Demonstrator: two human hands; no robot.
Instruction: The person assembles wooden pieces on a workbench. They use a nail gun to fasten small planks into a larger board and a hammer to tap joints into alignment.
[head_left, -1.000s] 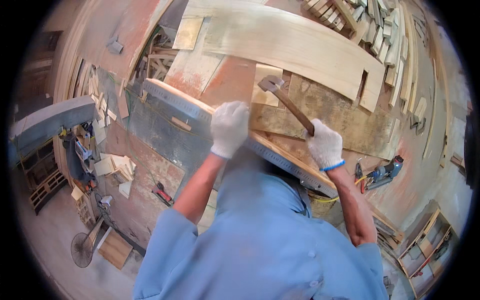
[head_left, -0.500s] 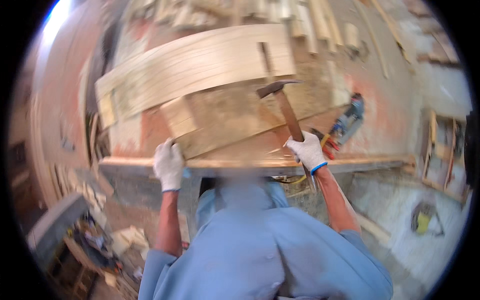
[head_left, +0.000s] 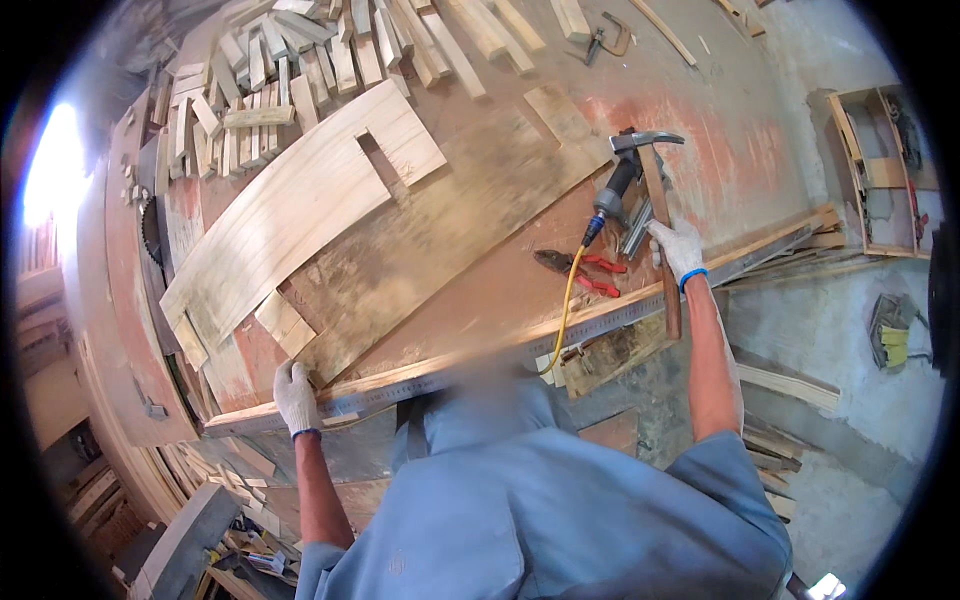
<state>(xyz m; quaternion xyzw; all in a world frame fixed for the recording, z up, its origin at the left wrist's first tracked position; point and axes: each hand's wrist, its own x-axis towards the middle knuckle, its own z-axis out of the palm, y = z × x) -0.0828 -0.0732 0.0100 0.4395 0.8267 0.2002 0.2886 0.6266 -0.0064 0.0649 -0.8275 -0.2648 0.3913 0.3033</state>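
Hammer in right hand; left hand on workbench edge.

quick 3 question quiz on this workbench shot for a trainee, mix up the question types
1. True or false: the right hand holds a hammer.
2. What does the left hand rest on? A) the pliers B) the near edge of the bench C) the saw blade
3. Fill in: the red-handled pliers lie beside a ______ cord.

Key: 1 true. 2 B, the gloved hand sits on the bench edge. 3 yellow.
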